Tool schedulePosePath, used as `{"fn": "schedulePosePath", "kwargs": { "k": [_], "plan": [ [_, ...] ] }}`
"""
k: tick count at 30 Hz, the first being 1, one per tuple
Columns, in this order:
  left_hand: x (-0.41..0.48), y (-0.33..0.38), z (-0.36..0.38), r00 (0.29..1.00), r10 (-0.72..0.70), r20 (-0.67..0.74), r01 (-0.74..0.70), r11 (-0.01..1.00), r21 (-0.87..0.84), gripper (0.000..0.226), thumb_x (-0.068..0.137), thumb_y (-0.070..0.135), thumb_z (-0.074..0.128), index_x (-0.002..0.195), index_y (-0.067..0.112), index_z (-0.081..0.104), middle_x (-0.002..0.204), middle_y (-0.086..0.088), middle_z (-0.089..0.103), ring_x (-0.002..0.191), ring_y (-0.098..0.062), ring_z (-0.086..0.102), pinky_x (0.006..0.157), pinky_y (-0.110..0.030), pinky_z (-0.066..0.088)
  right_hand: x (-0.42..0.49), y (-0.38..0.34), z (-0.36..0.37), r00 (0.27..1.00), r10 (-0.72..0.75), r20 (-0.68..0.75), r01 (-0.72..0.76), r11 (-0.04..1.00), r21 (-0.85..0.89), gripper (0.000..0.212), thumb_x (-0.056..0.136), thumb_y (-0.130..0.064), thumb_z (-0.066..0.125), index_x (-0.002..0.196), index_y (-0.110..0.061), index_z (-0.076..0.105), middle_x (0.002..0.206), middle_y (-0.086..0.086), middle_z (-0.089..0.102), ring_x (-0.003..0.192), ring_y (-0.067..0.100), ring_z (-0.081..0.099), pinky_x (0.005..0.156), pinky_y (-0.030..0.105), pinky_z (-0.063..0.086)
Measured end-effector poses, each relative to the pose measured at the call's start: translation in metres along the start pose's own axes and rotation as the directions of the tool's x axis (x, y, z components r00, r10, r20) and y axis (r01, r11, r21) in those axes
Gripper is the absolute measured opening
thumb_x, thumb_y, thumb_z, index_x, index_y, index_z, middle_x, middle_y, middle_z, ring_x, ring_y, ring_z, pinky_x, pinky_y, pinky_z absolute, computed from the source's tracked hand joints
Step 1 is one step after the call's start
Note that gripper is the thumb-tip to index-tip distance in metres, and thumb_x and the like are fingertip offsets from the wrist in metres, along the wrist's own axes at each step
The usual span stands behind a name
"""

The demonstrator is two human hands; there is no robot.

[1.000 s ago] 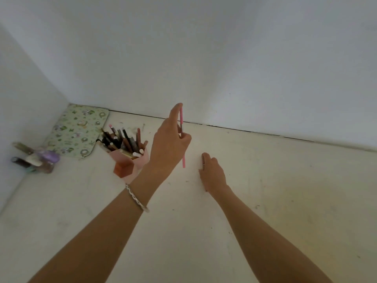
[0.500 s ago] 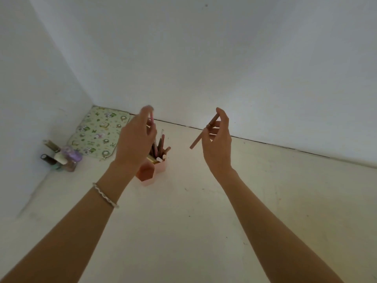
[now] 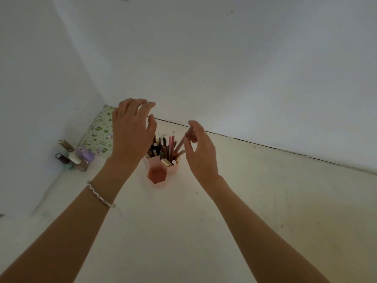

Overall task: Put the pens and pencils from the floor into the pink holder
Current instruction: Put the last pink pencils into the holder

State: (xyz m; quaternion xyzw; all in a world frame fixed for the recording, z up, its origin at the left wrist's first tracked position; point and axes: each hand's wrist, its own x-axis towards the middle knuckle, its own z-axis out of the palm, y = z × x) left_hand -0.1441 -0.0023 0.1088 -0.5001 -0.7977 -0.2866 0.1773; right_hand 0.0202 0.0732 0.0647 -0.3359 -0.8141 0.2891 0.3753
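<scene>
Holder (image 3: 161,172), one, crammed with pens (image 3: 170,144) too crowded to count. Right hand (image 3: 201,154) pinches one brown pencil (image 3: 180,145); left hand (image 3: 130,135) hovers, fingers spread.

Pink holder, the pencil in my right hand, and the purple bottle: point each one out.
pink holder (image 3: 156,175), head view, front wall.
pencil (image 3: 180,144), head view, middle of the shaft.
purple bottle (image 3: 84,153), head view, its body.

Views: one, head camera, wide-angle (worn, so eye height above the floor (image 3: 265,221)).
Facing: forward and down, into a room corner.
Near field: left hand (image 3: 130,131) and right hand (image 3: 201,152), mid-frame at arm's reach.
Just beyond: pink holder (image 3: 161,170), centred.
Upper half: wall (image 3: 224,58).
</scene>
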Motion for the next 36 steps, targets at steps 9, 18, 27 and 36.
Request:
{"fn": "schedulePosePath", "kwargs": {
  "k": [9,18,27,36],
  "plan": [
    [-0.012,-0.009,-0.005,0.977,-0.137,0.163,0.17,0.962,-0.211,0.045,0.088,0.004,0.052,0.132,0.013,0.056,0.127,-0.007,0.06,0.117,-0.026,0.054,0.1,-0.043,0.04,-0.029,0.019,0.016,0.994,-0.013,0.11,0.027,0.992,-0.125,0.063,0.092,-0.023,0.048,0.152,-0.027,0.026,0.154,0.005,0.032,0.143,0.018,0.03,0.116,0.031,0.02],
    [-0.046,-0.055,0.021,0.559,-0.257,0.789,0.671,0.699,-0.247,0.087,0.068,0.013,0.088,0.142,0.018,0.043,0.134,-0.003,0.056,0.115,-0.024,0.059,0.091,-0.034,0.05,-0.042,0.023,0.045,0.609,0.514,0.604,-0.548,0.823,-0.148,0.093,0.071,-0.04,0.081,0.145,-0.019,0.028,0.133,0.0,0.053,0.112,0.015,0.054,0.08,0.022,0.047],
    [-0.01,-0.072,0.073,0.754,-0.352,0.554,0.601,0.709,-0.368,0.044,0.077,0.014,0.081,0.117,0.01,0.062,0.104,-0.004,0.07,0.091,-0.023,0.067,0.067,-0.018,0.044,0.039,0.032,0.109,0.707,0.608,0.361,-0.607,0.784,-0.13,0.049,0.089,-0.044,0.066,0.119,-0.007,0.056,0.111,0.011,0.068,0.102,0.03,0.064,0.08,0.034,0.05],
    [0.033,-0.103,0.1,0.736,-0.32,0.596,0.595,0.725,-0.346,0.051,0.086,0.011,0.071,0.133,0.01,0.053,0.123,-0.009,0.064,0.113,-0.027,0.061,0.085,-0.023,0.044,0.075,0.034,0.149,0.735,0.631,0.248,-0.635,0.769,-0.074,0.041,0.087,-0.047,0.064,0.106,-0.011,0.057,0.091,0.002,0.066,0.089,0.029,0.065,0.069,0.033,0.047]
  ]
}}
